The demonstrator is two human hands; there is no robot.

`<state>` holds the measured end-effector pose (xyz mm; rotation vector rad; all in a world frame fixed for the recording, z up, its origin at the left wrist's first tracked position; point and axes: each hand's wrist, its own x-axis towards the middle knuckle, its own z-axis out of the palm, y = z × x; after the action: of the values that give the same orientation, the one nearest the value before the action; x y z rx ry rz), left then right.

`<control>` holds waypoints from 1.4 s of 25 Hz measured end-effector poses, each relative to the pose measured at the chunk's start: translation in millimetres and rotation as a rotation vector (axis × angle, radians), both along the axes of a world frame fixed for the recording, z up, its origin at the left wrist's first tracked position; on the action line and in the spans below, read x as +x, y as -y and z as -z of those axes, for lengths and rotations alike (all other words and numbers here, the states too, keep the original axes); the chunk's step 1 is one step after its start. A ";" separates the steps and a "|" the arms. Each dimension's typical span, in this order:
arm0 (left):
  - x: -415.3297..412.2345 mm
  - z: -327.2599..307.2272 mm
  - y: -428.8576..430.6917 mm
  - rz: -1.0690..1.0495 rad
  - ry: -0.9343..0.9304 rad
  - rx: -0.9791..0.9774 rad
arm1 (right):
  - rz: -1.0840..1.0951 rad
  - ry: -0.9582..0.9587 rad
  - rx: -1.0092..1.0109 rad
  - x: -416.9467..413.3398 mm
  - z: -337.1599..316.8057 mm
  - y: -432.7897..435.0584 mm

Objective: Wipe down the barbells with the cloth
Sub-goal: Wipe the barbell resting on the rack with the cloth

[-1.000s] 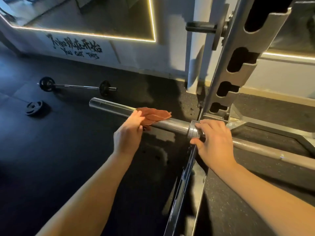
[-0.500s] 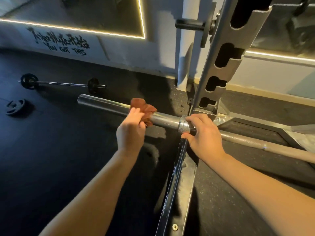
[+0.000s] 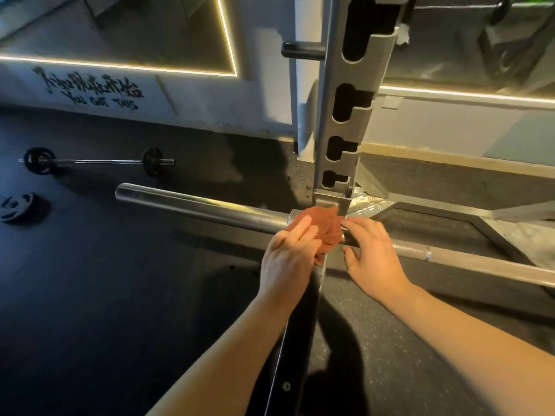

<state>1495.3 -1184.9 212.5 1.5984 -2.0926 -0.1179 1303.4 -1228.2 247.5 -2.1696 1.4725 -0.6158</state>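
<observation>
A long steel barbell (image 3: 195, 208) lies across the low hook of a squat rack, its thick sleeve pointing left. At the collar where sleeve meets shaft, my left hand (image 3: 288, 259) grips a bunched rust-red cloth (image 3: 329, 226) and presses it on the bar. Just right of the cloth, my right hand (image 3: 372, 256) holds the thinner shaft, with fingers over the top and the thumb below. The collar is hidden under the cloth.
The grey rack upright (image 3: 345, 124) with cut-out slots rises directly behind the hands, and its base beam (image 3: 297, 340) runs toward me. A small loaded barbell (image 3: 96, 161) and a loose plate (image 3: 18, 205) lie on the dark rubber floor at left.
My left hand slid the cloth rightward along the sleeve to the collar. My right hand shifted right off the collar onto the shaft.
</observation>
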 end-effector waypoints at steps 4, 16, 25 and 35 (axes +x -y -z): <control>11.9 -5.0 4.9 -0.060 -0.038 -0.064 | -0.032 0.063 0.042 -8.5 -4.5 0.9; 23.4 -16.5 -73.3 -0.241 -0.108 0.199 | -0.062 0.041 0.043 -12.4 0.2 8.9; 46.2 -72.1 -1.1 -0.780 -0.689 -0.090 | -0.005 -0.107 -0.065 7.6 -13.1 1.5; 58.7 -40.1 9.0 -0.372 -0.110 -0.200 | 0.056 -0.018 0.066 42.1 -20.1 -10.5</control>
<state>1553.9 -1193.9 252.6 1.7794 -1.6371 0.1240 1345.5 -1217.6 267.7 -2.0949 1.5458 -0.5601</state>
